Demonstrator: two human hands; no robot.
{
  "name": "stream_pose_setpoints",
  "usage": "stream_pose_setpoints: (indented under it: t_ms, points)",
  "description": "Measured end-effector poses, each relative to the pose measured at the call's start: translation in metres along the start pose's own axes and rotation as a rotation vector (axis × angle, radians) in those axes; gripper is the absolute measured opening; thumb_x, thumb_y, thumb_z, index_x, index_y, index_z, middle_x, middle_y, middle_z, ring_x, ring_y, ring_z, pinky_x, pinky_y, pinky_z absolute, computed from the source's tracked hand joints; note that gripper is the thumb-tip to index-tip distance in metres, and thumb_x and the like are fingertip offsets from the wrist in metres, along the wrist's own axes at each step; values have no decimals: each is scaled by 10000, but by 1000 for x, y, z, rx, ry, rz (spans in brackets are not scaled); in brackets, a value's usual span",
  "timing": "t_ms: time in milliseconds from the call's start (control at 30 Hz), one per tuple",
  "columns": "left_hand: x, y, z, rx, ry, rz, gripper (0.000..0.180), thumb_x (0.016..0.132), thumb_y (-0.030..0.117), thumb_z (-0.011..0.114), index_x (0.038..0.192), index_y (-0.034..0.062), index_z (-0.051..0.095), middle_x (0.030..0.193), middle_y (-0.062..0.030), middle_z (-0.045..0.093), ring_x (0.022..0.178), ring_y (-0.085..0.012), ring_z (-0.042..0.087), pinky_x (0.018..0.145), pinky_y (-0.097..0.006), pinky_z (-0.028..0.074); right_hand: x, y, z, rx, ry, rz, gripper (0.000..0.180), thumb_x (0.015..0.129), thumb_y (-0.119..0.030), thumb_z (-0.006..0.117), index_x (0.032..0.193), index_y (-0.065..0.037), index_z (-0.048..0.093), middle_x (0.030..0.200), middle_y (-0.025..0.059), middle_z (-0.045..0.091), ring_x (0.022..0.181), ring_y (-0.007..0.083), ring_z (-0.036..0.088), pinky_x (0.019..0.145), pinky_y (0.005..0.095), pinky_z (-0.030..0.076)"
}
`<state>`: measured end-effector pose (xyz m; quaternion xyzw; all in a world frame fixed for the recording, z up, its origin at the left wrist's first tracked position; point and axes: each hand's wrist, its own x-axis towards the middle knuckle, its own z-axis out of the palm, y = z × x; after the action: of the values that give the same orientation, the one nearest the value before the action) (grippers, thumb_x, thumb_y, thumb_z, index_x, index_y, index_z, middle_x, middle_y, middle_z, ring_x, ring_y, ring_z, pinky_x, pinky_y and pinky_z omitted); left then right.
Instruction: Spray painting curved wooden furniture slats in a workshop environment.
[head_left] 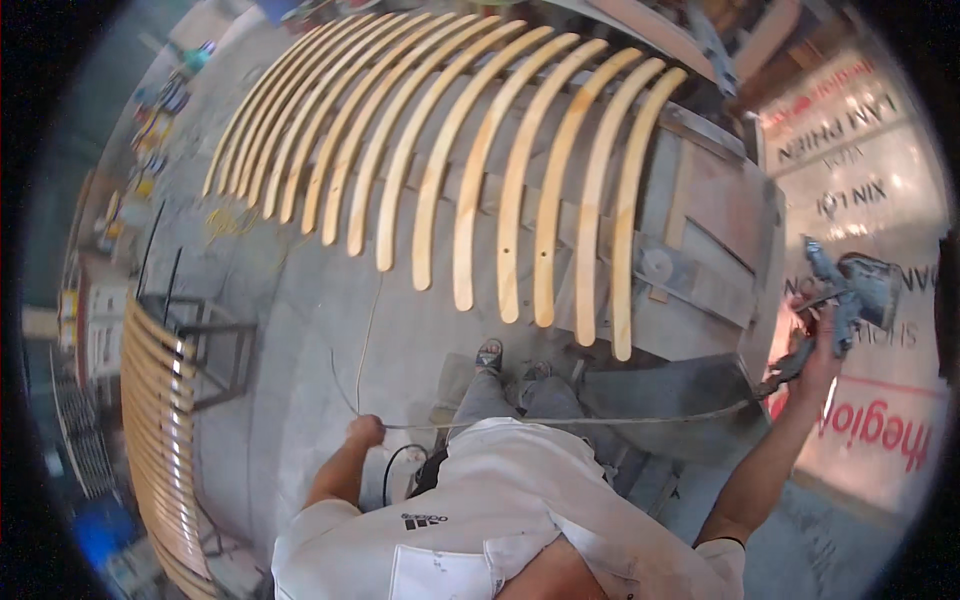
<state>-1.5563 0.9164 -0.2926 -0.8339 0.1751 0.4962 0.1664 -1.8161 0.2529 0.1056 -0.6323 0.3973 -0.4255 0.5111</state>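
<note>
At the far right my right hand is closed around a grey, stained spray gun with a cup-like part on it. A thin pale air hose leads from the gun across the front of my body to the left. My left hand is closed on that hose, which hangs in a loop beyond the fist. In front of me a long row of curved, light wooden slats lies side by side, none touched by either hand. A few nearer slats have small dark holes.
A grey worktable stands under and beside the slats' right end. Printed reflective sheeting covers the right side. At left, more curved slats stand near a dark metal frame. Cans line the far left; a yellow cord lies on the floor.
</note>
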Motion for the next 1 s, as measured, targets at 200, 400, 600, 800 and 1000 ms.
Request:
stream_pose_setpoints:
  t_ms: [200, 400, 600, 800, 1000]
  points:
    - [-100, 24, -26, -44, 91, -132, 347, 820, 409, 625, 977, 117, 727, 1028, -119, 695, 967, -298, 665, 874, -434, 520, 89, 3, -21, 113, -259, 82, 472, 997, -370, 503, 1336, -42, 490, 1229, 98, 625, 1113, 140, 598, 608, 189, 455]
    - [-138, 63, 3, -290, 109, -34, 389, 883, 320, 499, 1243, 222, 608, 1026, -192, 675, 968, -377, 643, 875, -476, 506, 98, 51, 4, -126, -216, 157, 448, 943, -350, 610, 1267, -48, 544, 1119, 89, 679, 983, 139, 656, 590, 213, 435]
    - [-159, 40, 32, -320, 84, 69, 273, 873, 343, 605, 962, 109, 717, 863, -168, 695, 836, -354, 675, 750, -446, 526, 108, 67, 14, -199, -119, 57, 246, 907, -308, 669, 991, -77, 674, 883, 30, 707, 724, 89, 643, 463, 206, 408]
    - [-141, 18, 23, -547, 170, 170, 235, 828, 254, 618, 897, 47, 707, 805, -188, 679, 768, -332, 673, 698, -406, 516, 65, 51, -9, -390, -270, 124, 229, 918, -310, 649, 852, -91, 655, 713, -33, 620, 502, 41, 490, 440, 202, 360]
    - [-153, 63, -28, -553, 109, 182, 218, 812, 234, 616, 882, 46, 703, 797, -183, 678, 764, -330, 672, 689, -399, 514, -1, 54, -72, -518, -356, 325, 230, 871, -271, 703, 911, -49, 658, 773, -9, 650, 682, 69, 578, 594, 246, 473]
